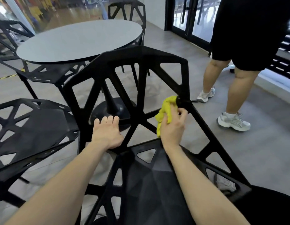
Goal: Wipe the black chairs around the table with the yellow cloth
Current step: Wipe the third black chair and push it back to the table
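Note:
A black chair (141,57) with an open angular lattice back stands right in front of me, its seat below my arms. My right hand (172,127) grips a bunched yellow cloth (165,111) and presses it against the right side of the chair back, near the joint with the armrest strut. My left hand (106,132) holds a lower bar of the backrest, fingers curled over it. Another black chair (32,127) sits to my left, a third (43,75) is tucked under the table's left side, and one more (126,12) stands beyond the table.
A round grey table (79,39) on a black pedestal stands behind the chair. A person in black shorts and white trainers (233,121) stands at the right, close to the chair. Dark-framed glass doors (189,21) lie at the back right.

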Demonstrator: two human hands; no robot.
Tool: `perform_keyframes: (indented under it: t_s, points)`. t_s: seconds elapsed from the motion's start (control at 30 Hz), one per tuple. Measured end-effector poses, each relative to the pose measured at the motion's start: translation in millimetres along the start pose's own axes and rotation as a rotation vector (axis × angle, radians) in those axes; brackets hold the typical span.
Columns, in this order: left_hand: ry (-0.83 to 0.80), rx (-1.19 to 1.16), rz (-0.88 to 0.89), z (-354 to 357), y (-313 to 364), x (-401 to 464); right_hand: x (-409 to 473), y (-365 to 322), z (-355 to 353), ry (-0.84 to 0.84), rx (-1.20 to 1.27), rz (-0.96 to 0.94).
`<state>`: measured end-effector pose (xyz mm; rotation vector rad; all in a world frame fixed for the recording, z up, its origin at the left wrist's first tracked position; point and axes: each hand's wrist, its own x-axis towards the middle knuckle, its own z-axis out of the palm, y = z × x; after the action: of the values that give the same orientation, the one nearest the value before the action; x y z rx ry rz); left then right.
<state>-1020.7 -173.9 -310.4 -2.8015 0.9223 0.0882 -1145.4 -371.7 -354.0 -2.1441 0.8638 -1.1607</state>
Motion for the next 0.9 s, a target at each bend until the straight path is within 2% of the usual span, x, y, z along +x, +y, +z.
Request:
perform_keyframes:
  t_s: [0.07,0.13,0.27,0.33,0.43,0.5,0.53,0.6,0.7,0.77,0.83,0.87,0.9]
  points:
    - [-0.011,0.005,0.005,-0.4,-2.5,0.8,-23.8,-27.3,25.8,-0.18,-0.035,-0.168]
    - [-0.031,0.007,0.023,-0.8,-6.1,1.6,-15.2,-21.3,18.2,-0.256,-0.046,-0.202]
    - [-0.028,0.007,0.02,0.2,-5.6,1.2,33.3,18.4,-47.0,-0.09,-0.144,-0.07]
    - [-0.018,0.017,0.024,0.2,-2.7,1.1,49.1,-1.9,-65.2,-0.073,-0.119,-0.229]
    - [-0.048,0.006,0.016,-4.1,-3.6,1.1,82.2,-76.5,-48.3,-0.003,-0.042,-0.559]
    - [-0.072,0.006,0.012,-5.2,-3.9,0.4,116.0,-126.6,-29.4,0.048,-0.1,-0.621]
    - [-0.078,0.007,0.01,-5.4,-4.0,0.7,131.9,-138.9,-24.3,0.049,-0.146,-0.613]
    - [-0.079,-0.007,0.008,-7.1,-3.8,2.3,146.3,-121.7,-22.8,-0.008,-0.217,-0.57]
    - [-0.07,0.009,0.019,-8.7,-3.8,2.3,105.3,-26.6,-44.7,-0.075,-0.281,-0.51]
    - [-0.046,0.032,0.018,-3.6,-2.7,-0.1,68.1,30.5,-63.2,-0.046,-0.252,-0.334]
    - [-0.037,0.03,0.016,-4.1,-1.0,-2.0,69.6,31.9,-56.4,0.037,-0.192,-0.143]
    - [-0.056,0.026,0.016,-6.8,-0.3,-1.6,79.8,11.8,-51.4,0.06,-0.19,-0.128]
    - [-0.065,0.026,0.018,-7.9,0.2,-1.9,91.2,-17.4,-43.6,0.069,-0.172,-0.214]
